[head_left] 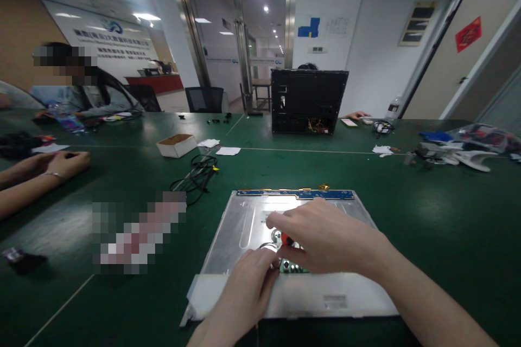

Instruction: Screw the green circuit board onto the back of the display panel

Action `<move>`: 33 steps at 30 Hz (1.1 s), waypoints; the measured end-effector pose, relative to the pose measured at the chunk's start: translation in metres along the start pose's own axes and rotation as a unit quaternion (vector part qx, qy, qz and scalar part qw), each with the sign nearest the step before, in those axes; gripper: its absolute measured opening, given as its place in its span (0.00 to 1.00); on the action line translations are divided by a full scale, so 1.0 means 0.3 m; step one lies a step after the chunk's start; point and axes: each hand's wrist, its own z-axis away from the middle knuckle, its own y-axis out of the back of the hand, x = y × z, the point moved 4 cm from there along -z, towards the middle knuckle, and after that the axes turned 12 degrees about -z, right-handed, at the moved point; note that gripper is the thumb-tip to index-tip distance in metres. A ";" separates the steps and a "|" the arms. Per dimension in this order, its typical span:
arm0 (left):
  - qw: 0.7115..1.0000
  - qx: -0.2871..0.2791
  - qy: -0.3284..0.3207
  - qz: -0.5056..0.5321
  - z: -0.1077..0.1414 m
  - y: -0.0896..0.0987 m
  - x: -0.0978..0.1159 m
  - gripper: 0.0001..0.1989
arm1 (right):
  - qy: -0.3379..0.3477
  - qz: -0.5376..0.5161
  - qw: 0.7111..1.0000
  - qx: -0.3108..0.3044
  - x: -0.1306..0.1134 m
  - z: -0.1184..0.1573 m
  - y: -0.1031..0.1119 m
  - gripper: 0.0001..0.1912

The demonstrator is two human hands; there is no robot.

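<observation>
A flat metal panel (228, 227) lies on the green table in front of me, with a blue circuit strip (301, 194) along its far edge. My right hand (317, 233) is over the middle of the panel, its fingers curled round a red-and-black tool (287, 239), mostly hidden by the fingers. Beside it, my left hand (256, 276) rests near a small green circuit board (293, 267), fingers pressed together at its left edge by some thin wires. What the left fingers grip is too small to make out. A whitish film (309, 295) covers the panel's near part.
Black cables (199, 173) and an open white box (177, 146) lie beyond the panel to the left. A black monitor back (309, 100) stands at the far side. Another person's hands (61, 168) rest at the left. Plastic parts (451, 153) lie at the right.
</observation>
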 end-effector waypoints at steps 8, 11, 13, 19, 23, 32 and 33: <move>1.000 -0.008 0.003 0.002 -0.008 0.014 0.010 0.07 | 0.029 -0.006 1.000 -0.001 -0.009 0.011 0.000 0.10; 1.000 -0.014 0.002 0.001 -0.010 0.015 0.011 0.07 | 0.030 -0.007 0.999 0.007 -0.008 0.008 -0.001 0.10; 1.000 -0.017 0.005 0.001 -0.009 0.010 0.007 0.07 | 0.034 -0.005 0.999 0.013 -0.007 0.006 -0.002 0.09; 1.000 -0.015 0.006 0.000 0.002 -0.009 -0.006 0.07 | 0.011 0.006 1.000 0.019 0.001 -0.001 0.000 0.06; 1.000 -0.010 0.006 0.004 0.005 -0.005 -0.003 0.08 | 0.012 -0.001 1.000 0.018 0.000 -0.001 0.001 0.06; 1.000 -0.023 0.012 0.005 -0.004 -0.005 -0.003 0.07 | 0.041 -0.008 0.999 0.007 -0.007 0.003 -0.001 0.08; 1.000 -0.024 0.012 0.005 -0.004 -0.005 -0.003 0.07 | 0.038 -0.007 0.999 0.006 -0.006 0.003 -0.001 0.08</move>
